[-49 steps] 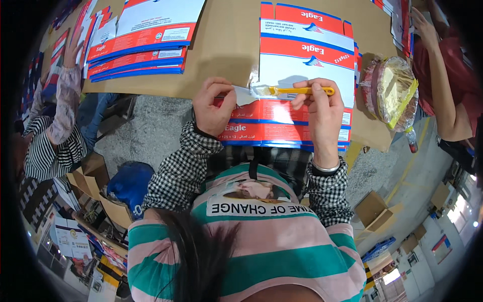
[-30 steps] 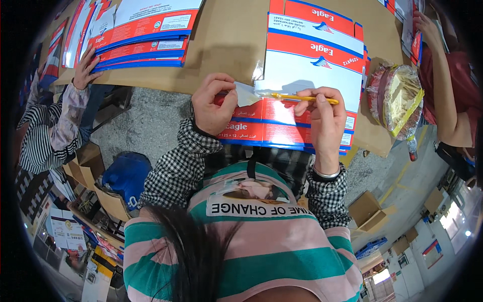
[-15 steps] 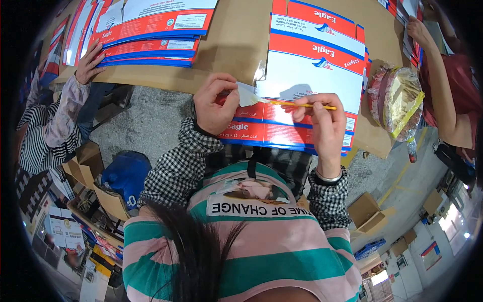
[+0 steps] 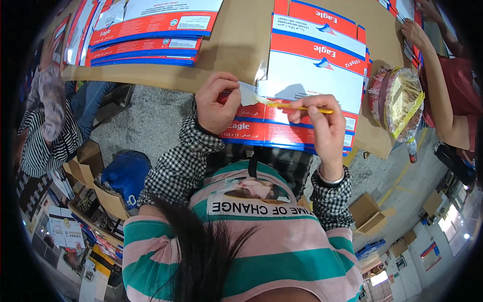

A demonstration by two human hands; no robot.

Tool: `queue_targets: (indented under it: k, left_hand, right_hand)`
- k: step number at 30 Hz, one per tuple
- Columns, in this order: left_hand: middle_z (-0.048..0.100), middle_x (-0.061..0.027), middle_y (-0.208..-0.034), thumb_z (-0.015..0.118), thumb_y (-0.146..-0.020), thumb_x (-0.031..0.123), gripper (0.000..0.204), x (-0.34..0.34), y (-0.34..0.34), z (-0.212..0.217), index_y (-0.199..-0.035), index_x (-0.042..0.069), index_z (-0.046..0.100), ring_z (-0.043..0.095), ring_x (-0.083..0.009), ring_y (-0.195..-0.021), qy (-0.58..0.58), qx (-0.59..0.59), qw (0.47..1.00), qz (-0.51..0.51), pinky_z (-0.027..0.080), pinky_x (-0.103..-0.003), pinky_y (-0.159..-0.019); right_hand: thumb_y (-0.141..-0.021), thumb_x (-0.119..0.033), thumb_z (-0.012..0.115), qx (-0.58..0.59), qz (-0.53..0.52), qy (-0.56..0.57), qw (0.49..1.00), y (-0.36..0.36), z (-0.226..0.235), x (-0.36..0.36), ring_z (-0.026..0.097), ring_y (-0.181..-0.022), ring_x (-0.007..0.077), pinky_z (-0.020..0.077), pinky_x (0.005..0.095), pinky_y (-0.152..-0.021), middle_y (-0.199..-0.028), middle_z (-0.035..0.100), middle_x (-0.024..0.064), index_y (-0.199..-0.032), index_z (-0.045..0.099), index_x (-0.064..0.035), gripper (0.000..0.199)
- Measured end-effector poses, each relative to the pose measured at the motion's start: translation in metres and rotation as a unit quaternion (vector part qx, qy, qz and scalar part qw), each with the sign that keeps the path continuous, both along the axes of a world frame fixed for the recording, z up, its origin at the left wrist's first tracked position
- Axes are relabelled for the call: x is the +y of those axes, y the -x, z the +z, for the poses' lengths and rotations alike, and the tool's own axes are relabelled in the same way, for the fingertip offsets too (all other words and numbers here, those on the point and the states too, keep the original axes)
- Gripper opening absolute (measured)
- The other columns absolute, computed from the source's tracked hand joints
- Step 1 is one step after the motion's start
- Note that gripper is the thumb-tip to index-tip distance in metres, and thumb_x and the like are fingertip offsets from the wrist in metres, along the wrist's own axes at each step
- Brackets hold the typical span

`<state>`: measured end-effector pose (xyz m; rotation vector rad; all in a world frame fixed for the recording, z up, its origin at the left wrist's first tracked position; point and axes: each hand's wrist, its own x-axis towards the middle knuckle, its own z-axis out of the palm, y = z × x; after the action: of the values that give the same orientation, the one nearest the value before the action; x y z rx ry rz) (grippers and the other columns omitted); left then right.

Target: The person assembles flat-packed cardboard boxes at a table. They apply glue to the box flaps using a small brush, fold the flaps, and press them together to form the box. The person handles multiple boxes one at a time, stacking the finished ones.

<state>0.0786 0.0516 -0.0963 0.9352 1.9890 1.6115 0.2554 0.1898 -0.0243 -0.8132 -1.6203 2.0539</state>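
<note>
slim yellow brush [image 4: 283, 105] has slid nearer the body, pinched in the right hand [image 4: 324, 123]; the left hand [image 4: 217, 104] grips a thin, whitish flap [image 4: 247, 95].

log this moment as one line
left hand: pinching white carton flap | right hand: holding yellow-handled brush, tip at flap | upper left: flattened carton stack

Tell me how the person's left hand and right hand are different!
The left hand pinches a white flap, while the right hand holds a yellow brush. The right hand has a silver bangle at its wrist; the left hand shows none. Both come out of black-and-white checked sleeves.
</note>
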Motion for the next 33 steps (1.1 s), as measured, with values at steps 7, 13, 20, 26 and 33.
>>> queue_targets:
  k: [7,13,20,26,33]
  left_hand:
    - [0.061,-0.0107,-0.092,0.060,-0.075,-0.002,0.008,0.000,0.000,0.000,-0.082,-0.003,0.060,0.062,-0.0171,-0.075,-0.001,0.005,1.000,0.000,0.050,-0.025,-0.064]
    - [0.061,-0.0111,-0.092,0.061,-0.075,-0.002,0.008,-0.001,0.000,0.000,-0.082,-0.002,0.060,0.062,-0.0181,-0.074,0.005,-0.016,1.000,0.002,0.050,-0.025,-0.064]
    - [0.061,-0.0116,-0.092,0.060,-0.074,-0.002,0.008,-0.001,0.000,0.003,-0.082,-0.003,0.060,0.063,-0.0187,-0.074,0.008,-0.010,1.000,-0.001,0.050,-0.026,-0.066]
    - [0.061,-0.0115,-0.092,0.060,-0.074,-0.002,0.007,-0.002,0.000,0.002,-0.081,-0.003,0.060,0.062,-0.0189,-0.076,0.004,0.003,1.000,0.000,0.050,-0.026,-0.066]
    - [0.061,-0.0111,-0.092,0.061,-0.074,-0.002,0.007,-0.001,0.001,0.003,-0.081,-0.002,0.060,0.062,-0.0186,-0.076,0.003,0.009,1.000,-0.003,0.050,-0.026,-0.065]
  right_hand:
    - [-0.094,-0.001,0.042,-0.014,0.035,-0.013,0.999,0.001,0.006,-0.001,0.059,-0.082,0.0134,0.0507,0.0272,-0.075,-0.100,0.062,0.0146,-0.101,0.049,0.0030,0.010]
    - [-0.093,0.000,0.044,-0.017,0.027,-0.030,0.999,0.005,0.011,-0.003,0.060,-0.082,0.0137,0.0505,0.0267,-0.075,-0.099,0.063,0.0137,-0.099,0.050,0.0029,0.010]
    - [-0.092,0.001,0.044,-0.001,0.020,-0.033,0.999,0.007,0.018,-0.004,0.059,-0.083,0.0132,0.0497,0.0262,-0.075,-0.098,0.063,0.0119,-0.098,0.051,0.0028,0.009]
    - [-0.091,0.002,0.044,-0.014,0.036,-0.048,0.998,0.002,0.020,0.000,0.058,-0.084,0.0132,0.0492,0.0262,-0.076,-0.098,0.062,0.0116,-0.098,0.051,0.0023,0.010]
    - [-0.092,0.001,0.043,-0.027,0.055,-0.038,0.997,0.001,0.021,0.002,0.060,-0.083,0.0145,0.0505,0.0280,-0.076,-0.100,0.062,0.0148,-0.099,0.049,0.0032,0.010]
